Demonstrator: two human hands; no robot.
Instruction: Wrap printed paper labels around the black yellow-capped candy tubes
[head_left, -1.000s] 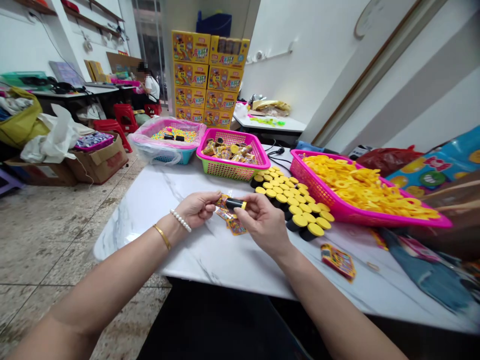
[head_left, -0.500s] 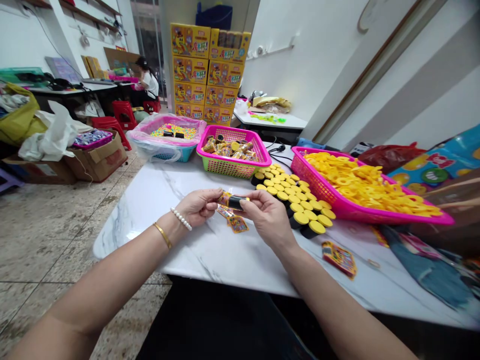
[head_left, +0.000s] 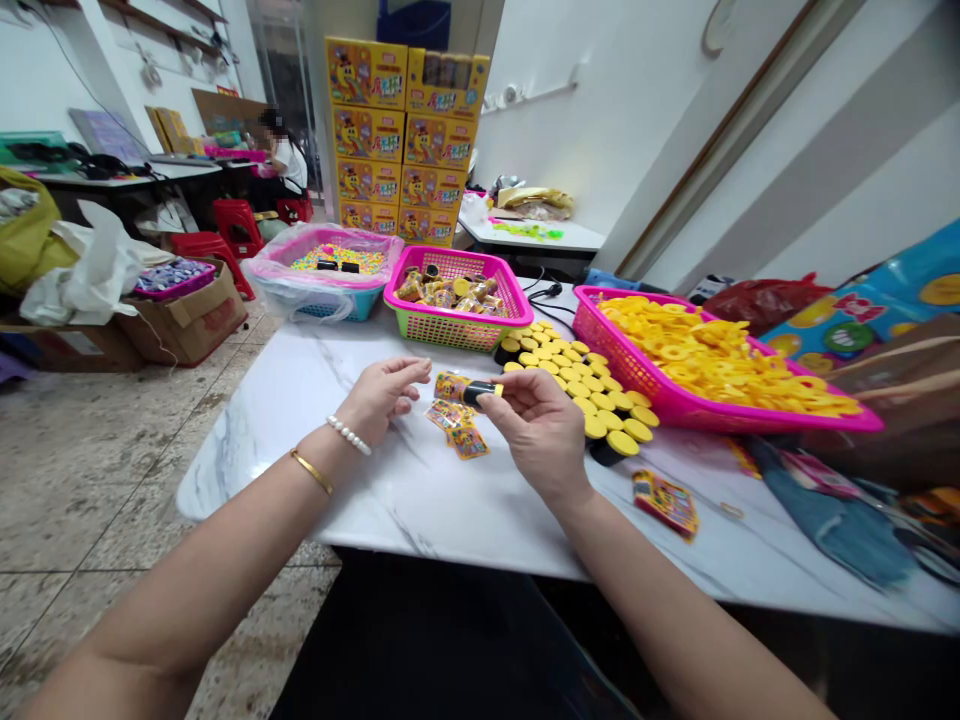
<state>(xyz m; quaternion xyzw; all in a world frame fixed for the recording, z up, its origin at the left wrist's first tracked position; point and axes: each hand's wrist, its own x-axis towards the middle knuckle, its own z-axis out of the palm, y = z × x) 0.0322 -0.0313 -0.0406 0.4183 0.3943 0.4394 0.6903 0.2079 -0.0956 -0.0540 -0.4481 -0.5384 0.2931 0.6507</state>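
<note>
My right hand (head_left: 546,428) pinches a small black tube (head_left: 478,391) by its yellow-capped end, holding it sideways above the table. A printed yellow-and-purple sleeve (head_left: 451,387) covers the tube's left part. My left hand (head_left: 381,402) is just left of the sleeve, apart from it, with its fingers parted and nothing in them. Under the tube lie a few flat printed sleeves (head_left: 468,442). Standing close together beyond my right hand are many black tubes with yellow caps (head_left: 621,443). A stack of flat sleeves (head_left: 666,503) lies at the right.
A pink basket (head_left: 517,300) holds wrapped tubes. To its left, a plastic-lined basin (head_left: 262,262) contains colourful beads and two black tubes. A large pink basket (head_left: 600,335) is heaped with yellow plastic pieces. Yellow boxes (head_left: 367,130) are stacked behind; a person (head_left: 289,165) sits far left.
My left hand has let go of the sleeve end and drawn back left, its fingers parting. My right hand still holds the tube. The whole view has shifted slightly.
</note>
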